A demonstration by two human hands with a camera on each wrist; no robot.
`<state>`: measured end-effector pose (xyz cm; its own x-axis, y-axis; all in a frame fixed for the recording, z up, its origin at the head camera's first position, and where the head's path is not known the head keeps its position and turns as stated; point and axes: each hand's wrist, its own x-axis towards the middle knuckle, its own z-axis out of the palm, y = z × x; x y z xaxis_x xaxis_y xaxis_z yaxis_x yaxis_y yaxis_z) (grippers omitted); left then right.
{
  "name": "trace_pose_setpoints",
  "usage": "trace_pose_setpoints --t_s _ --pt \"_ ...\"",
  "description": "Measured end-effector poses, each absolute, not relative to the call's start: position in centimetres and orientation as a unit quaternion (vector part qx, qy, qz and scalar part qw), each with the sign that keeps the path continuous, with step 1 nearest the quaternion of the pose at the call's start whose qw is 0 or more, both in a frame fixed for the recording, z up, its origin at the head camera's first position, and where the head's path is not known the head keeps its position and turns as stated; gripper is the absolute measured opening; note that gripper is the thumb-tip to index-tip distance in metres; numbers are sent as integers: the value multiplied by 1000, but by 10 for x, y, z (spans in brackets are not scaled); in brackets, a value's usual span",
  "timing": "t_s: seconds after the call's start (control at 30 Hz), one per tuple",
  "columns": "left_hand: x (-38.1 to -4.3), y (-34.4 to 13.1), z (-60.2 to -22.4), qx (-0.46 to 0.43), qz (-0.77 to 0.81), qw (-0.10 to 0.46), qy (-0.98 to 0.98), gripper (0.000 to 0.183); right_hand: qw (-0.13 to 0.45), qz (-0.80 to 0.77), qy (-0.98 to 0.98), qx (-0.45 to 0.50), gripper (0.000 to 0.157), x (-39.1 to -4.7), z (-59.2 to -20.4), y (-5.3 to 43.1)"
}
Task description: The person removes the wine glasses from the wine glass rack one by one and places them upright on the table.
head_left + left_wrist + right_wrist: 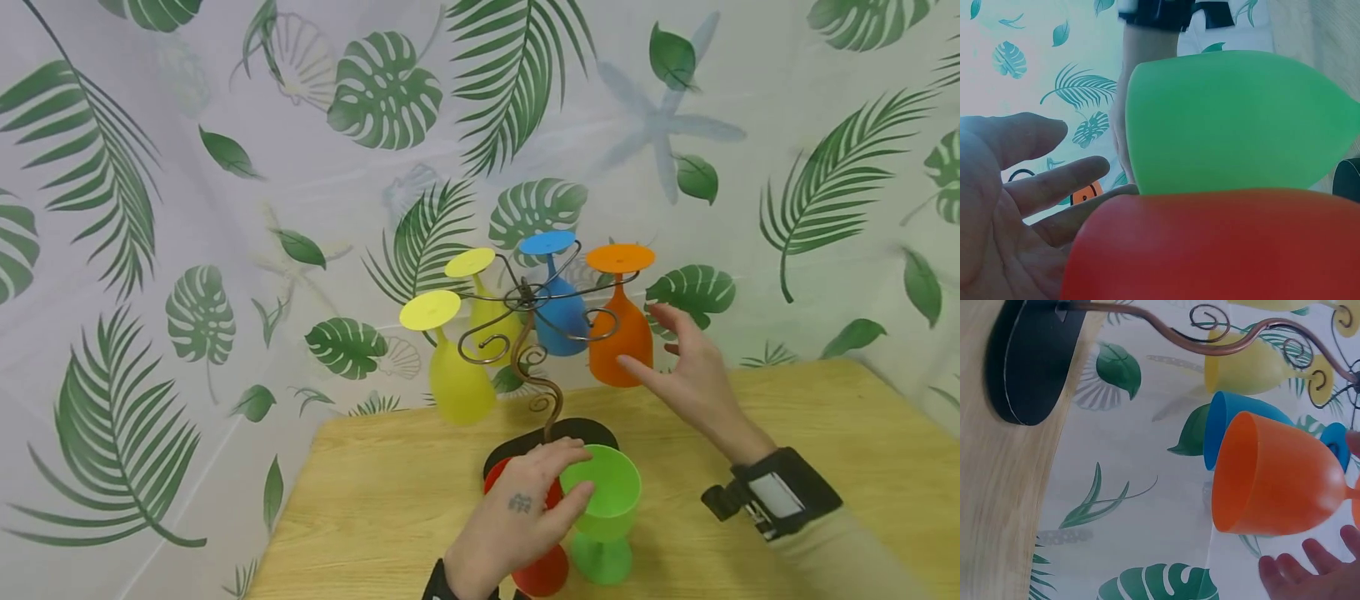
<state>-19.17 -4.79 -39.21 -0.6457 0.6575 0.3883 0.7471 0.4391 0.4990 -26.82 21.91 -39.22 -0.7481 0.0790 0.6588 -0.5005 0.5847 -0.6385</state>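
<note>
My right hand point(697, 375) is beside an orange goblet point(622, 337), its fingers and thumb spread apart. The goblet hangs upside down by its foot from a curly metal goblet rack point(528, 293); in the right wrist view, fingertips show near the orange bowl, and I cannot tell whether they touch it. My left hand point(517, 508) hovers loosely over a red goblet point(542, 575), partly hiding it. Close by, a green goblet point(609, 483) stands upright on the table. In the left wrist view, that hand's fingers are extended near the red bowl point(1210, 250), gripping nothing.
Hanging inverted on the rack are a blue goblet point(558, 317) and two yellow goblets, one nearer point(459, 383), one farther point(487, 312). The rack's black base point(592, 431) rests on the wooden table point(375, 500). A leaf-printed backdrop point(300, 208) rises behind.
</note>
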Motion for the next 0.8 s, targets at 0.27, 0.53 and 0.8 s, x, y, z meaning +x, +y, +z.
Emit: trace_pose_setpoints --t_s 0.27,0.53,0.8 --pt "-192 -49 -395 -419 -342 62 -839 33 272 455 -841 112 85 -291 -391 209" --pt "-195 -47 -393 -426 -338 77 -836 32 311 450 -829 118 78 -288 -396 211" --pt "-196 -49 -392 -423 -340 56 -838 35 320 434 -829 146 76 -282 -398 207"
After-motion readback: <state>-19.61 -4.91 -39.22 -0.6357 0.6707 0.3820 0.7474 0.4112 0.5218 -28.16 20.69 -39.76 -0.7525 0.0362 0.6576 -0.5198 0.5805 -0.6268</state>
